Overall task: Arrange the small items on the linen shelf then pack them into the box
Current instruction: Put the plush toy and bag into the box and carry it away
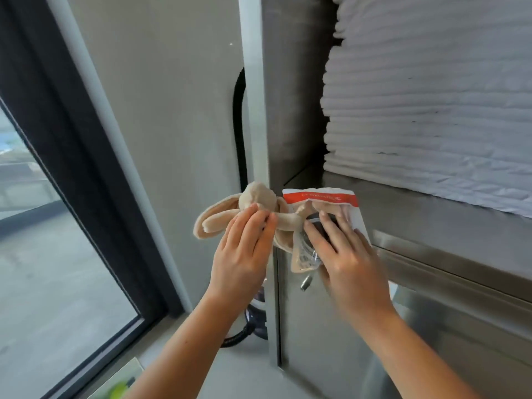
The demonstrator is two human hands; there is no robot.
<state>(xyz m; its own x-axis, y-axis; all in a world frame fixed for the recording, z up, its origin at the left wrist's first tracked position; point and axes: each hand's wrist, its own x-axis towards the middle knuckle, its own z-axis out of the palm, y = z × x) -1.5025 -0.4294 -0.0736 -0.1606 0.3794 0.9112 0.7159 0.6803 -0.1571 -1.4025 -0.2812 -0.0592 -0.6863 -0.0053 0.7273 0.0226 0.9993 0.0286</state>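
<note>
A beige plush rabbit (pixel 256 197) with long floppy ears hangs off the left end of the steel linen shelf (pixel 403 203). My left hand (pixel 244 249) grips it just below the head, fingers closed around its body. Right beside it lies a clear plastic packet (pixel 319 197) with a red and white header strip and a dark round item inside. My right hand (pixel 342 251) lies flat on that packet with fingers spread, pressing it at the shelf's front edge. The box is not in view.
A tall stack of folded white linen (pixel 431 96) fills the shelf behind the items. Steel cabinet fronts (pixel 331 326) drop below the shelf. A black hose (pixel 239 110) runs down the wall gap on the left, next to a large window (pixel 43 254).
</note>
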